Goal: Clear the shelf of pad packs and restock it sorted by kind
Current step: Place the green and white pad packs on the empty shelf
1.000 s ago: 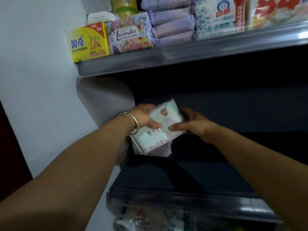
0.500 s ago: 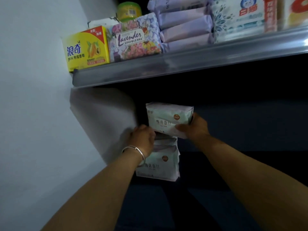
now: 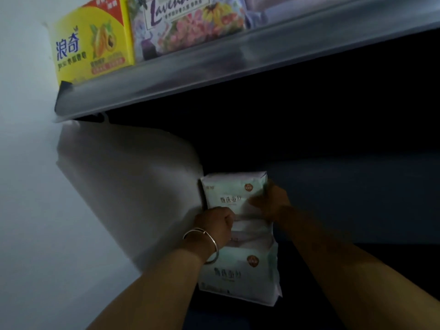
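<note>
A stack of pale green-white pad packs stands at the left end of a dark shelf, against the white side wall. The top pack [image 3: 232, 194] faces me, and my right hand [image 3: 270, 202] grips its right edge with the thumb across the front. My left hand [image 3: 214, 223], with a silver bangle on the wrist, is curled against the left side of the middle packs. The bottom pack [image 3: 240, 275] shows the same label and rests on the shelf. How my left fingers lie is hidden behind the knuckles.
The shelf [image 3: 357, 210] to the right of the stack is dark and bare. Above runs a metal shelf edge [image 3: 214, 67] carrying a yellow soap box [image 3: 92, 41] and a floral Lavender pack [image 3: 188, 22]. A white wall [image 3: 59, 198] closes the left side.
The packs went from held flat in both hands to stacked upright at the shelf's left end. Since half a second ago the view has moved closer and the top pack sits lower on the stack.
</note>
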